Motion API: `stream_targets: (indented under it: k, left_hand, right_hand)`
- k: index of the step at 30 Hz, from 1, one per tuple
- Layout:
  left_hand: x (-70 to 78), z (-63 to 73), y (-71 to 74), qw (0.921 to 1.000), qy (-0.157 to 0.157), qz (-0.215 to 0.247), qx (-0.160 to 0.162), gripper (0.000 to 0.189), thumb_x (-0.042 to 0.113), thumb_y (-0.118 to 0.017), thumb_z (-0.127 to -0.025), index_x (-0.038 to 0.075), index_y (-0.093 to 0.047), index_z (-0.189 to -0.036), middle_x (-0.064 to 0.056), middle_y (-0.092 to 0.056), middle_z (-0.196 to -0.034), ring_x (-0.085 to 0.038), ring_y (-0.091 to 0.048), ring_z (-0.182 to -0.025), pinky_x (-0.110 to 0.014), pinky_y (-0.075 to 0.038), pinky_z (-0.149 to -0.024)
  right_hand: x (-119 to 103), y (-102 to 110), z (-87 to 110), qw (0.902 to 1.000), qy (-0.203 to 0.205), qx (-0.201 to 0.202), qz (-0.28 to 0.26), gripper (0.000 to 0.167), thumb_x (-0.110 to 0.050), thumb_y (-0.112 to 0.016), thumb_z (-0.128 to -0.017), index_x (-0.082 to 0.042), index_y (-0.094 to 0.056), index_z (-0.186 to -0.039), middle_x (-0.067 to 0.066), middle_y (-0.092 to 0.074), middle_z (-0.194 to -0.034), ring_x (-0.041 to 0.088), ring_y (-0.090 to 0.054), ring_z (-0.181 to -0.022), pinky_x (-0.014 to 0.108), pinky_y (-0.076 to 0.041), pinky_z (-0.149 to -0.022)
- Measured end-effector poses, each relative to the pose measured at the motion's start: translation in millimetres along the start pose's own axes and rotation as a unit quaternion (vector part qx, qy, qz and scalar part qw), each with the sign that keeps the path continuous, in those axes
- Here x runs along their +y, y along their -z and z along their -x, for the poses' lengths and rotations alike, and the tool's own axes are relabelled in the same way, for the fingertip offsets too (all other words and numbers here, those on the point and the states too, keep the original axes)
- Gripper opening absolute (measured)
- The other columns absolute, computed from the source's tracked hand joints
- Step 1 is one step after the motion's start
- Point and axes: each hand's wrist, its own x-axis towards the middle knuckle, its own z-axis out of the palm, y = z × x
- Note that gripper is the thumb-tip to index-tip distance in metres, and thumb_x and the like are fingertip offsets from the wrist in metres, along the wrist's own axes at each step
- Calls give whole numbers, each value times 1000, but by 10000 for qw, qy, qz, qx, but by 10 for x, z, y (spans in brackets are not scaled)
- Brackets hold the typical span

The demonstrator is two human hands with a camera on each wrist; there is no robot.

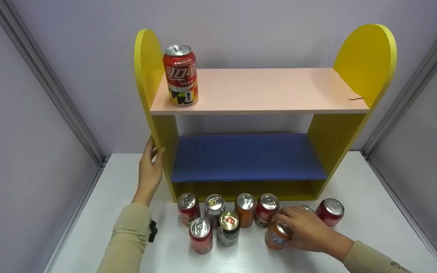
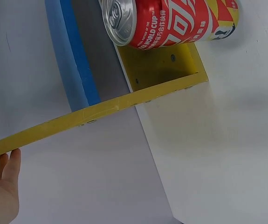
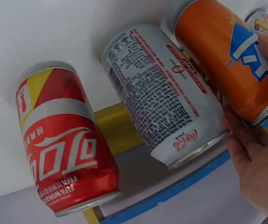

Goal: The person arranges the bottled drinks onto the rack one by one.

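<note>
Right hand [image 1: 307,229] clamped round orange can [image 1: 278,235], upright, near bench [image 1: 362,189] front edge, right of can cluster. Left hand [image 1: 149,172] flat against shelf [image 1: 256,91] left side, fingers straight, likely steadying. Right hand nearer.

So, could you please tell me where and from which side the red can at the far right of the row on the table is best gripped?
Grip the red can around the middle of its round side wall, coming in from its right. It stands upright, and the table is bare on that side, while the right hand, holding the orange can, crowds its left. A top-down hold on the rim would probably be less secure.
</note>
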Motion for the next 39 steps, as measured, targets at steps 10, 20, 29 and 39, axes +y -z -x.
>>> stream_targets:
  k: [10,20,29,39]
  left_hand:
    - [10,13,1,9999,35,-37,-89,58,15,-45,-107,12,-19,-159,-17,-30,-157,-38,-36,-139,-48,-36,-112]
    - [-22,24,-18,10000,-15,-49,48,57,14,-47,-106,13,-24,-158,-17,-34,-155,-38,-39,-137,-48,-39,-110]
    - [43,27,-23,9999,-68,84,8,57,11,-46,-106,11,-24,-158,-19,-33,-156,-40,-38,-138,-50,-37,-111]
    - [-39,-5,-22,10000,-43,-79,24,58,14,-45,-106,15,-22,-159,-16,-32,-157,-38,-37,-139,-49,-37,-111]
  right_hand:
    - [-179,380,-76,9946,-100,521,-889,66,-24,-92,-66,-20,-60,-124,-6,-51,-117,12,-62,-87,27,-57,-65]
    - [-446,1017,-359,9710,-49,1350,-1972,71,-8,-91,-68,-17,-57,-129,-3,-53,-124,17,-60,-105,31,-58,-76]
    - [-542,1650,-755,9611,-10,1625,-2232,69,-9,-88,-74,-19,-56,-135,-5,-55,-131,14,-61,-109,28,-58,-83]
    - [-551,2279,-1293,9380,90,2457,-2442,71,-7,-89,-72,-7,-55,-135,3,-62,-124,14,-65,-101,27,-56,-84]
